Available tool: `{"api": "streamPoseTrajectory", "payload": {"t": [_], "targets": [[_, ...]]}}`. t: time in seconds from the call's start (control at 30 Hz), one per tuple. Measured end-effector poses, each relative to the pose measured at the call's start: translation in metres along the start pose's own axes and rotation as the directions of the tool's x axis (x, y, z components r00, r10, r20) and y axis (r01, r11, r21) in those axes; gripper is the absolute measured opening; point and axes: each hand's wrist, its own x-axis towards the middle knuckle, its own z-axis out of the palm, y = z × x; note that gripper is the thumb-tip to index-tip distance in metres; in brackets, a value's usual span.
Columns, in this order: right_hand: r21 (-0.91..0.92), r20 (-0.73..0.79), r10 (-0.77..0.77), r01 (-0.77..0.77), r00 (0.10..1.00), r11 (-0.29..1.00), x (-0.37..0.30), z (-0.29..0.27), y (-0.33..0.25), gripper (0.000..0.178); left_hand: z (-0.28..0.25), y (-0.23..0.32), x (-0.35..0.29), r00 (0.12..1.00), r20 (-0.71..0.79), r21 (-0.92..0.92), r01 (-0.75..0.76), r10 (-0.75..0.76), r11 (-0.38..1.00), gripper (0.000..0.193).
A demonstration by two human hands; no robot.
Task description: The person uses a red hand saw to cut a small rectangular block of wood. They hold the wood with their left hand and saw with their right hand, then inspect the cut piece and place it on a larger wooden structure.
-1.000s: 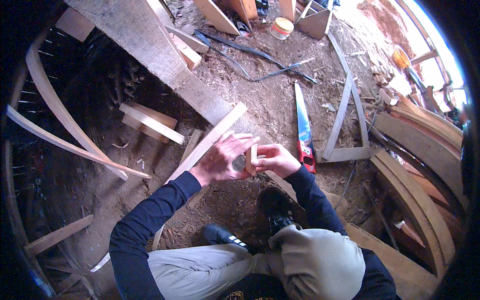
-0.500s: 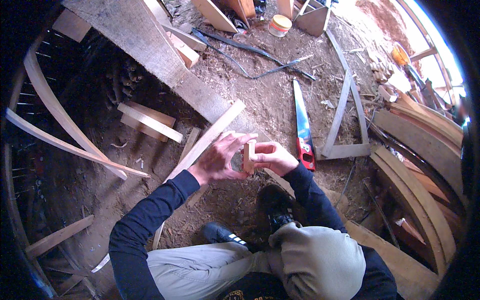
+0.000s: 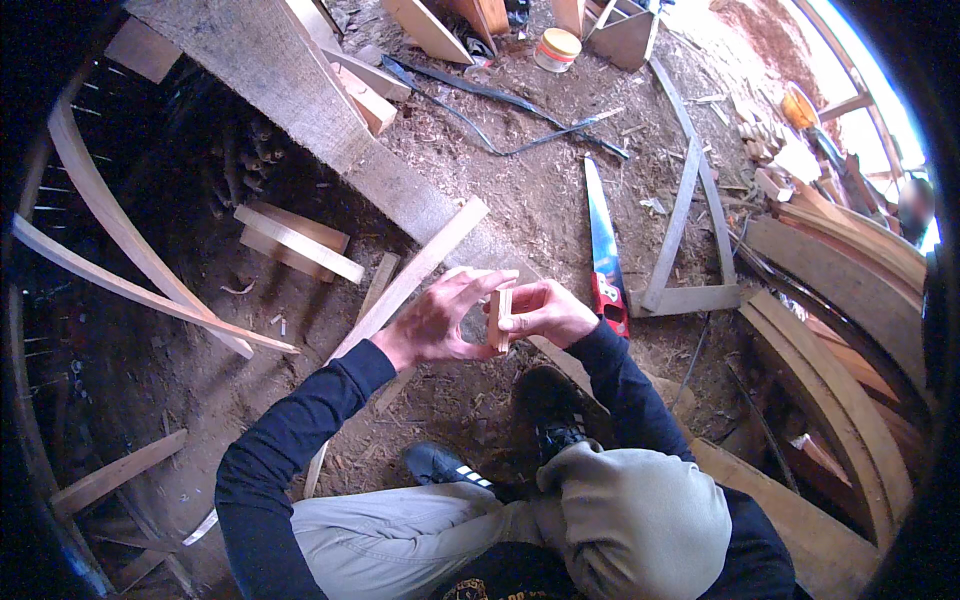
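Note:
A small pale wooden block is held up between my hands, above the end of a long plank. My right hand pinches it from the right, thumb on its near face. Curved around its left side, my left hand has fingers at the block's upper end and the thumb by its lower end. Beneath my left hand a light wooden strip lies slanting across the plank. A handsaw with a red handle lies on the ground just right of my right hand.
A triangular wooden frame lies beyond the saw. Curved wooden pieces are stacked at the right, and curved strips stand at the left. A yellow-lidded tub and a dark strap lie on the far ground.
The block has turned slightly in my fingers, showing more of its near face. Both hands otherwise stay almost in place.

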Motion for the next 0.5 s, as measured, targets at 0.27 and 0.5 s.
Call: {"api": "streamPoseTrajectory", "payload": {"t": [0.27, 0.5], "targets": [[0.078, -0.198, -0.072, 0.088, 0.978, 0.993, 0.005, -0.004, 0.012, 0.033, -0.004, 0.003, 0.004, 0.995, -0.074, 0.038, 0.077, -0.074, 0.996, 0.083], [0.303, -0.479, -0.173, 0.347, 0.860, 0.888, 0.005, 0.015, 0.009, 0.020, -0.012, 0.005, 0.006, 0.971, -0.237, 0.315, 0.099, -0.023, 0.944, 0.043]]}}
